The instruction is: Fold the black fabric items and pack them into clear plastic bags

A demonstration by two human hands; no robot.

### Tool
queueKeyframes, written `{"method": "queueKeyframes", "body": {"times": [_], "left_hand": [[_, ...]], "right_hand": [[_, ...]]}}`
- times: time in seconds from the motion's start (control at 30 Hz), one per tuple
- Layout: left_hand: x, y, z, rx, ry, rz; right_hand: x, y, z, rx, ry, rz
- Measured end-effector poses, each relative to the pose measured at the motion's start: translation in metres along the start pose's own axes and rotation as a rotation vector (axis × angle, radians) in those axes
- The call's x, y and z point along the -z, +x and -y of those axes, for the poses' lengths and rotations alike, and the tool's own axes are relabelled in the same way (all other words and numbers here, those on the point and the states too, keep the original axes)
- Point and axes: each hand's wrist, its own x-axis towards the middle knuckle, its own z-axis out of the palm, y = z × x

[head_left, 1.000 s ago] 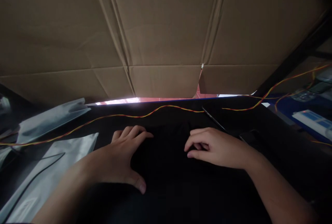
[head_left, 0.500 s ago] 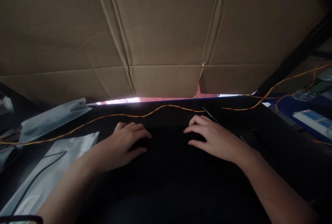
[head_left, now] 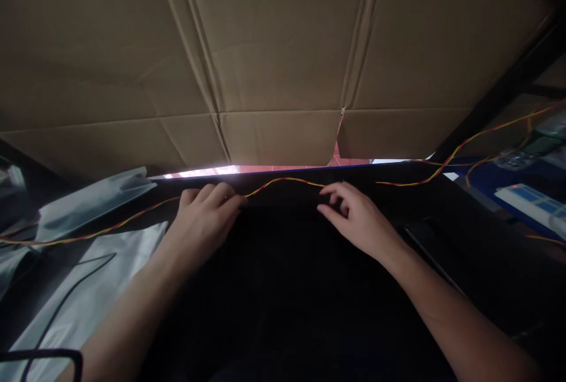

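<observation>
Cardboard sheet (head_left: pixel 283 58), standing along the table's far edge. Table (head_left: pixel 309 311), black. Silver bags (head_left: pixel 88 199), left edge. Left hand (head_left: pixel 201 220), fingers together, resting on the red-yellow wire (head_left: pixel 283 180) near the far edge. Right hand (head_left: pixel 354 220), fingers curled, tips at the same wire; pinch cannot be told.

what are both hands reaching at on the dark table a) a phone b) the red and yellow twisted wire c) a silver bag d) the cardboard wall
b: the left hand and right hand both have their fingertips at the red and yellow twisted wire, which runs across the far edge of the dark table; the silver bags lie off to the left, untouched.
</observation>
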Motion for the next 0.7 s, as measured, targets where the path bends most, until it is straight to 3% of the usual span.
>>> {"method": "queueKeyframes", "body": {"times": [0.07,0.1,0.13,0.27,0.4,0.57,0.7], "left_hand": [[0.002,0.001,-0.006,-0.05,0.021,-0.015],[0.004,0.001,-0.009,-0.086,0.003,-0.004],[0.005,0.002,-0.012,-0.126,-0.029,0.014],[0.004,0.0,-0.017,-0.225,-0.24,0.189],[-0.003,-0.004,-0.015,-0.132,-0.451,0.367],[0.001,-0.005,-0.01,-0.044,-0.633,0.486],[-0.001,-0.004,-0.01,-0.059,-0.636,0.454]], "right_hand": [[-0.003,0.002,-0.001,-0.043,0.015,-0.21],[-0.003,0.002,-0.001,-0.028,0.02,-0.227],[-0.002,0.002,0.001,0.01,0.026,-0.183],[0.003,-0.004,0.012,0.259,0.036,0.208],[0.003,-0.008,0.016,0.298,-0.016,0.425],[0.01,-0.008,0.015,0.213,0.065,0.59],[0.012,-0.006,0.014,0.178,0.056,0.485]]}}
